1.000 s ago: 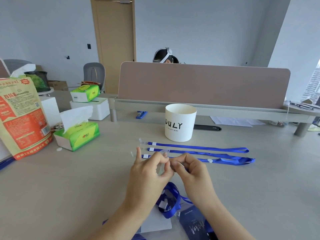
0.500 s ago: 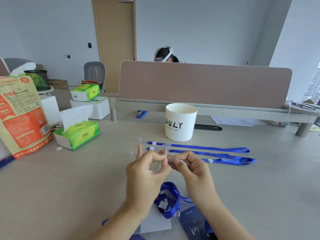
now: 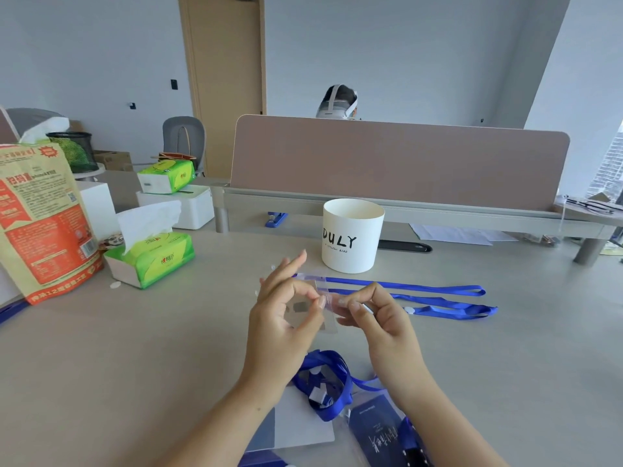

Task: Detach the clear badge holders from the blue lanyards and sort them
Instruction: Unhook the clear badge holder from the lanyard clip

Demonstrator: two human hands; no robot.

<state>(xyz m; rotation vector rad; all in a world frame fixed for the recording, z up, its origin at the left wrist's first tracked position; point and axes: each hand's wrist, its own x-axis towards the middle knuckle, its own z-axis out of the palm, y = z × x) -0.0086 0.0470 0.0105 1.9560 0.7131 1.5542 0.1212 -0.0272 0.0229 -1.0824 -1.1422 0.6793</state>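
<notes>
My left hand (image 3: 281, 315) and my right hand (image 3: 379, 315) meet above the grey table, both pinching a small clear badge holder (image 3: 323, 311) by its top edge. The right thumb and finger also press a white clip at that edge. Behind the hands, several straightened blue lanyards (image 3: 414, 288) lie side by side on the table. Under my wrists sits a tangled heap of blue lanyards (image 3: 328, 385) with clear holders and dark blue cards (image 3: 374, 433).
A white paper cup (image 3: 352, 235) marked DULY stands just behind the lanyards. A green tissue box (image 3: 151, 257) and an orange bag (image 3: 40, 220) occupy the left. A beige desk divider (image 3: 397, 160) runs across the back, with a person's head behind it.
Both hands rose slightly and spread a little apart, stretching the clear holder between them. My left fingers fanned out more. The lanyards on the table stayed where they were.
</notes>
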